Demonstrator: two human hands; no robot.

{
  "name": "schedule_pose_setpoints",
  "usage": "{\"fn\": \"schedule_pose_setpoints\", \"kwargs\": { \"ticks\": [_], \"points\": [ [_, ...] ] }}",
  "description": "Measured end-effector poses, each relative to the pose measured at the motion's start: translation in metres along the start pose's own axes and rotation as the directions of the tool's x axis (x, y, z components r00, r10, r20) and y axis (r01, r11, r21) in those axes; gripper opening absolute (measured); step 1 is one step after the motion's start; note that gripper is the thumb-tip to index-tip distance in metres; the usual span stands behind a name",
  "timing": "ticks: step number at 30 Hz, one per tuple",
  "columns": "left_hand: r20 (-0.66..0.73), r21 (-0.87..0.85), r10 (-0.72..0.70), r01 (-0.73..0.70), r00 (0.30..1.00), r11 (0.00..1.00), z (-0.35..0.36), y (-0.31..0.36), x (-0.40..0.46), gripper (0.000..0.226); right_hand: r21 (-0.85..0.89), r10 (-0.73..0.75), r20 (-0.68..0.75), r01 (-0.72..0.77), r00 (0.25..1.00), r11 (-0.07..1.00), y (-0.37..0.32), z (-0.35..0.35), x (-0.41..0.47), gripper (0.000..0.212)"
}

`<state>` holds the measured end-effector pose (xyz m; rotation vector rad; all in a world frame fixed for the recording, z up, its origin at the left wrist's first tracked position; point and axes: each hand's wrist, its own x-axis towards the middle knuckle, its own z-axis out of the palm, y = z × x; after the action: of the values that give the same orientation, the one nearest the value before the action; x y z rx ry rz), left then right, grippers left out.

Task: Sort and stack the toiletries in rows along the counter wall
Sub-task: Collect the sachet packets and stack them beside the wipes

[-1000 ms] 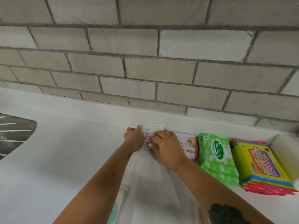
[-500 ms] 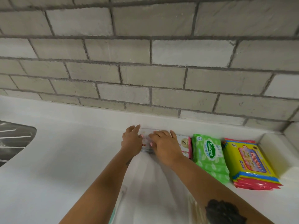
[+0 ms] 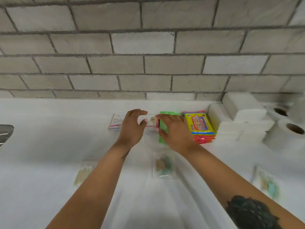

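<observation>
Head view looks down at a white and pink flat pack of wipes [image 3: 151, 121] lying on the white desk [image 3: 49, 146] against the low white upstand under the grey brick wall [image 3: 148, 63]. Both hands frame this pack: the left hand [image 3: 132, 128] rests at its left end with fingers curved loosely over the top edge, and the right hand [image 3: 173, 131] sits at its right end, thumb and fingers spread apart and touching the pack's side, neither hand closed tight. Just left of the pack, partly behind the left hand, lies a second white and pink pack in clear wrap [image 3: 116, 122]. Just right of it, mostly covered by the right hand, is a green soft pack [image 3: 162, 134]. Right of that again is a stack of yellow, blue and red packs of wipes [image 3: 200, 125], touching the green one. Farther right of the pink pack, stacked white folded tissue bundles [image 3: 242, 118] stand at the wall, and beyond them white toilet paper rolls [image 3: 290, 129] lie with their cores facing up. Nearer the viewer than the pink pack, three small clear sachets are on the desk, blurred: one in the middle [image 3: 163, 164], one to the left [image 3: 84, 172], one to the right [image 3: 267, 182]. Far left of the pack, a metal sink edge [image 3: 5, 131] shows.
</observation>
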<state>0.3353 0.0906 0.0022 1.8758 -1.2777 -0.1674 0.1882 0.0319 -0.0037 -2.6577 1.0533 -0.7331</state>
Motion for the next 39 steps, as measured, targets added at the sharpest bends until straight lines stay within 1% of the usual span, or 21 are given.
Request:
{"fn": "schedule_pose_setpoints", "kwargs": {
  "ticks": [3,6,8,10,14,18,21,24,27,30,32,34,36,39],
  "points": [
    [0.025,-0.037,0.024,-0.023,0.999,0.999,0.012,0.024,-0.022,0.028,0.010,0.050,-0.009,-0.050,0.999,0.999,0.015,-0.023,-0.032,0.044],
    [0.080,-0.086,0.022,-0.015,0.997,0.996,0.026,0.045,-0.048,0.029,0.040,0.111,-0.007,-0.111,0.994,0.993,0.028,-0.041,-0.064,0.044],
    [0.128,-0.065,0.016,-0.007,0.992,0.998,0.037,0.056,-0.063,0.032,0.071,0.148,-0.016,-0.147,0.989,0.987,0.036,-0.053,-0.083,0.044],
    [0.151,-0.052,-0.011,0.019,0.989,0.998,0.048,0.066,-0.079,0.034,0.084,0.178,0.011,-0.178,0.984,0.980,0.043,-0.065,-0.102,0.044],
    [0.201,-0.114,-0.027,0.051,0.979,0.992,0.065,0.089,-0.113,0.038,0.094,0.197,0.028,-0.199,0.980,0.975,0.058,-0.084,-0.136,0.044],
    [0.307,-0.074,-0.028,0.053,0.951,0.996,0.083,0.107,-0.141,0.041,0.143,0.222,0.032,-0.224,0.975,0.964,0.066,-0.096,-0.162,0.042],
    [0.424,-0.026,-0.028,0.042,0.905,0.999,0.096,0.119,-0.159,0.039,0.161,0.232,0.038,-0.235,0.972,0.959,0.072,-0.104,-0.175,0.040],
    [0.573,0.070,-0.021,-0.023,0.820,0.997,0.109,0.132,-0.180,0.037,0.169,0.245,0.043,-0.249,0.969,0.954,0.078,-0.110,-0.186,0.040],
    [0.677,0.175,-0.040,-0.108,0.735,0.979,0.123,0.144,-0.199,0.053,0.166,0.252,0.046,-0.257,0.966,0.952,0.084,-0.115,-0.196,0.041],
    [0.746,0.285,-0.088,-0.197,0.660,0.938,0.134,0.152,-0.213,0.071,0.159,0.257,0.046,-0.261,0.965,0.952,0.089,-0.119,-0.202,0.042],
    [0.755,0.329,-0.092,-0.253,0.649,0.910,0.139,0.156,-0.219,0.077,0.164,0.255,0.047,-0.259,0.966,0.952,0.091,-0.120,-0.206,0.042],
    [0.752,0.352,-0.106,-0.260,0.650,0.899,0.143,0.158,-0.222,0.081,0.171,0.258,0.047,-0.262,0.965,0.950,0.093,-0.122,-0.208,0.042],
    [0.753,0.366,-0.141,-0.232,0.643,0.901,0.145,0.158,-0.221,0.083,0.175,0.264,0.047,-0.269,0.963,0.947,0.095,-0.123,-0.210,0.042],
    [0.755,0.354,-0.185,-0.153,0.629,0.923,0.146,0.157,-0.218,0.079,0.182,0.270,0.055,-0.276,0.961,0.944,0.099,-0.124,-0.212,0.042]
  ]
}}
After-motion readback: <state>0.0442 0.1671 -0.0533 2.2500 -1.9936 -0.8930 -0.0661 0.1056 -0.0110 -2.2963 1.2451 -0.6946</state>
